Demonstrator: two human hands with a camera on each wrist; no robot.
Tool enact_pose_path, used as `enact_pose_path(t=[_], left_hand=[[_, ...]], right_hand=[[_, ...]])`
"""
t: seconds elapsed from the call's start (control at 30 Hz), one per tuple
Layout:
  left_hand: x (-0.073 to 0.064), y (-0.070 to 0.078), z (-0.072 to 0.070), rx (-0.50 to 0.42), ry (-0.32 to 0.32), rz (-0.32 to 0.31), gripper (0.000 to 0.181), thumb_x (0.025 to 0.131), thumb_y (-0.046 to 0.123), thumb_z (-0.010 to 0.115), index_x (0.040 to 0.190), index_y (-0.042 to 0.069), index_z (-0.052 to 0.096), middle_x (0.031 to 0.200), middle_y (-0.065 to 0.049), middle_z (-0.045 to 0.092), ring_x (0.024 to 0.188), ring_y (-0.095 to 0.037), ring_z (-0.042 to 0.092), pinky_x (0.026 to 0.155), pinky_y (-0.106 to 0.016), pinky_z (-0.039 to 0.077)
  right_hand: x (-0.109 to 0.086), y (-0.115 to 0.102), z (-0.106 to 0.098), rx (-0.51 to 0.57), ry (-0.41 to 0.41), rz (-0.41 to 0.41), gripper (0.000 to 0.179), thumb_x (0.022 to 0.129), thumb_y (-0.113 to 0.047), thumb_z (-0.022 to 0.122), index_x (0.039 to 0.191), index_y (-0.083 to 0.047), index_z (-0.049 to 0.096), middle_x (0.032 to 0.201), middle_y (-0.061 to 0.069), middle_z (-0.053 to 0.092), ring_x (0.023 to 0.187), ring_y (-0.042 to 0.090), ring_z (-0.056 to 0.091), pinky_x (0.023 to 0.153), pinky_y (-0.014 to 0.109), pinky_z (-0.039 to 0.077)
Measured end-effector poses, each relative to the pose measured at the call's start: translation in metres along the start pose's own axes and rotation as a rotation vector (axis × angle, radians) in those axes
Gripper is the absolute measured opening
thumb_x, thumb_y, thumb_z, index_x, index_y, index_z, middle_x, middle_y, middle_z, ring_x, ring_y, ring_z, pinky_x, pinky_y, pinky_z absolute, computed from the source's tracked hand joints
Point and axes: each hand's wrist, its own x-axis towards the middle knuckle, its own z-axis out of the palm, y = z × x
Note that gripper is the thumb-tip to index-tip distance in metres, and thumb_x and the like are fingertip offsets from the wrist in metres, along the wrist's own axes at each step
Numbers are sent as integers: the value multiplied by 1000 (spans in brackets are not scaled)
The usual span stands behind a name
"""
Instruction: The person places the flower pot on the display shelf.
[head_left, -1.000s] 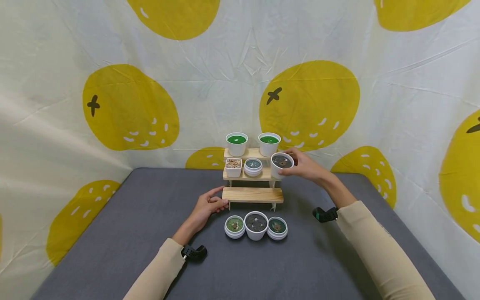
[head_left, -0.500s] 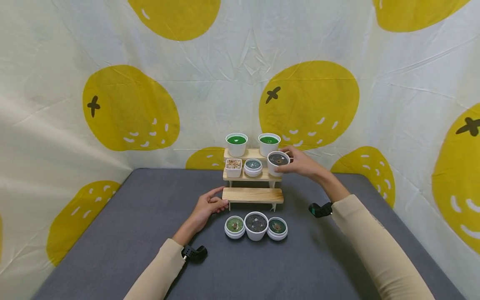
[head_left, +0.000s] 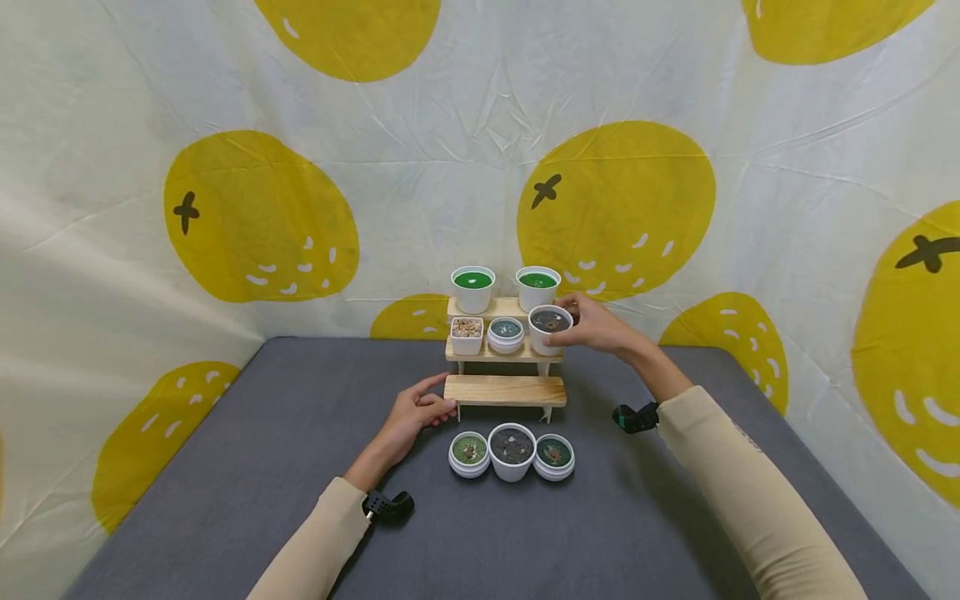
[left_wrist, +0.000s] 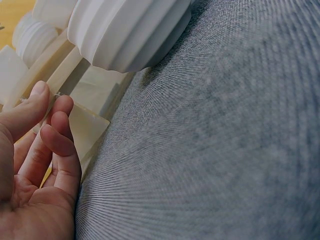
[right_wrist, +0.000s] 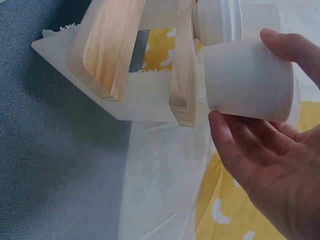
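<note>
A white cup with a dark grey filling (head_left: 549,321) is held by my right hand (head_left: 592,323), thumb in front and fingers round its side. It is over the right end of the middle step of a three-step wooden stand (head_left: 506,390); in the right wrist view a narrow gap shows between the cup's base (right_wrist: 247,80) and the wooden step (right_wrist: 184,65). My left hand (head_left: 408,417) pinches the left end of the lowest step between thumb and fingers. Beside the held cup stand a small round jar (head_left: 506,335) and a square pot of pebbles (head_left: 467,336).
Two white cups with green filling, one left (head_left: 473,290) and one right (head_left: 537,289), stand on the top step. In front of the stand, a green jar (head_left: 469,454), a grey-filled cup (head_left: 512,452) and a dark green jar (head_left: 554,457) line up on the grey cloth (head_left: 480,533).
My right hand has moved the grey-filled cup leftward, closer to the small round jar on the middle step. The left hand has stayed at the lowest step.
</note>
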Motion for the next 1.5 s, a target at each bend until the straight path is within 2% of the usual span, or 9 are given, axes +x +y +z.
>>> enact_pose_path(t=[0.33,0.93,1.5], left_hand=[[0,-1,-1,5,-7,6,71,93,17,78,156,10,46,85,4,77,76,-10,65,69,-23,52],[0,-1,0,-7,1,5,69,93,18,79,155,12,47,85,3,77,75,-10,65,68,-23,52],[-1,-2,1,0,0,10,68,94,18,78,154,13,48,85,4,77,75,-10,64,69,-23,52]], right_hand=[[1,-3,3,-7,11,21,78,85,-27,85,139,6,40,132,25,54,112,32,53,84,33,45],[2,0,8,-58,34,96,76,82,-33,86,137,0,44,128,22,57,111,33,56,84,35,50],[2,-1,6,-63,26,98,73,85,-29,85,136,5,46,127,25,57,106,31,57,81,31,53]])
